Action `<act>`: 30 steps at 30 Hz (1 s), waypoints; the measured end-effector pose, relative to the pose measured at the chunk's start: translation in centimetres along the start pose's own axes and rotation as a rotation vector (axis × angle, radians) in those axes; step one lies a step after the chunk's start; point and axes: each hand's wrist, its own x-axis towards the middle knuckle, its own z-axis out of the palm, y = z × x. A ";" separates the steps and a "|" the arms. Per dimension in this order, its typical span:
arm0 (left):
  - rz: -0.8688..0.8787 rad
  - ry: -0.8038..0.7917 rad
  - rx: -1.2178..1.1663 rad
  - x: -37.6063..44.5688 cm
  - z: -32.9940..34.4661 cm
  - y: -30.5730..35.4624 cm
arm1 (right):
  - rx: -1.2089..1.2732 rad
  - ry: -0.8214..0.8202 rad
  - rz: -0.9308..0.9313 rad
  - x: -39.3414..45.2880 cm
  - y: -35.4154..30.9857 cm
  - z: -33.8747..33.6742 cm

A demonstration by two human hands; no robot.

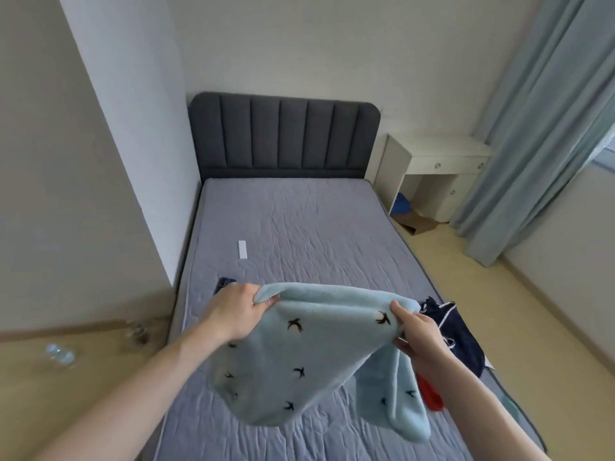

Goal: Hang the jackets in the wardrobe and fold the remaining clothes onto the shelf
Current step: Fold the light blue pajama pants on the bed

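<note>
A light blue fleece garment with small black bird prints hangs in the air above the near part of the bed. My left hand grips its upper left edge. My right hand pinches the upper right edge. One sleeve droops at the lower right. A dark navy garment with white trim lies on the bed's right edge, behind my right hand. Something red peeks out below my right forearm.
A white remote and a dark phone lie on the grey mattress. A dark headboard stands at the far end, a white desk and pale blue curtains to the right. Glassware sits on a wooden surface at left.
</note>
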 end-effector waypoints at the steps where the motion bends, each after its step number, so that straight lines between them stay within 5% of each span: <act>1: -0.036 -0.041 -0.089 0.3 -0.6 -0.4 | 0.005 -0.018 -0.017 -0.2 -0.6 0.6; 5: -0.191 -0.177 -0.680 0.4 -2.6 0.8 | 0.003 -0.098 -0.161 -2.4 -2.2 2.1; 9: -0.370 -0.210 -1.235 0.7 -3.6 4.9 | -0.556 -0.376 -0.383 -6.7 0.4 4.5; 12: -0.437 -0.230 -1.479 1.4 -4.2 7.6 | -0.776 -0.572 -0.472 -9.1 4.3 6.9; 16: -0.427 -0.317 -1.626 2.6 -4.6 10.1 | -0.729 -0.608 -0.488 -9.2 6.9 10.6; 19: -0.432 -0.315 -1.624 3.8 -5.2 10.9 | -0.751 -0.427 -0.487 -7.9 6.9 11.7; 25: -0.259 0.019 -1.259 5.5 -5.8 4.1 | -0.533 -0.185 -0.474 -5.0 2.7 9.0; 30: 0.046 -0.302 -0.539 0.0 -1.5 0.2 | -0.299 -0.303 -0.330 -3.6 -3.4 8.5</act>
